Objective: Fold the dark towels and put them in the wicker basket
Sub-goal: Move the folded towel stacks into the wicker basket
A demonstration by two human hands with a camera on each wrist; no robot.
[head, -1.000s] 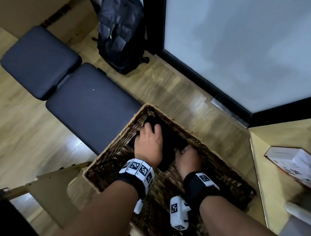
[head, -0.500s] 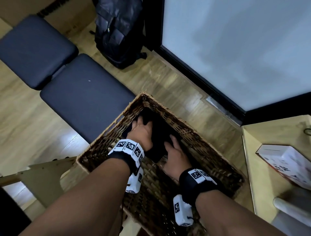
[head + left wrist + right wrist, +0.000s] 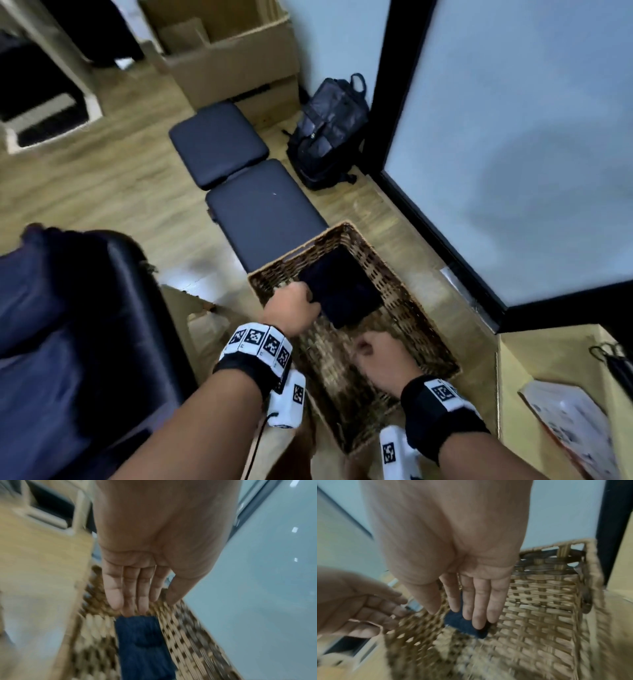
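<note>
The wicker basket [image 3: 404, 308] stands on a low wooden surface. One folded dark towel [image 3: 342, 287] lies flat in its far end. My left hand [image 3: 294, 303] hovers at the basket's left rim, just beside the towel's near-left corner. In the left wrist view its fingers [image 3: 130, 596] are straight and hold nothing above the navy towel [image 3: 140, 642]. My right hand [image 3: 376, 353] is over the middle of the basket, nearer to me than the towel. Its fingers [image 3: 479, 608] are straight and empty above the towel [image 3: 464, 623] and the woven wall [image 3: 539, 601].
A dark padded bench [image 3: 263, 212] lies beyond the basket, with a black backpack [image 3: 329, 133] and a cardboard box [image 3: 233, 58] behind it. A black-framed glass panel [image 3: 513, 137] stands at the right. A dark blurred bulk [image 3: 68, 325] fills the left. A white box [image 3: 575, 421] lies at the right.
Both hands have come off the towel and drawn back towards me, out of the basket's far end. The towel stays flat in the basket. The head view has tilted up and left.
</note>
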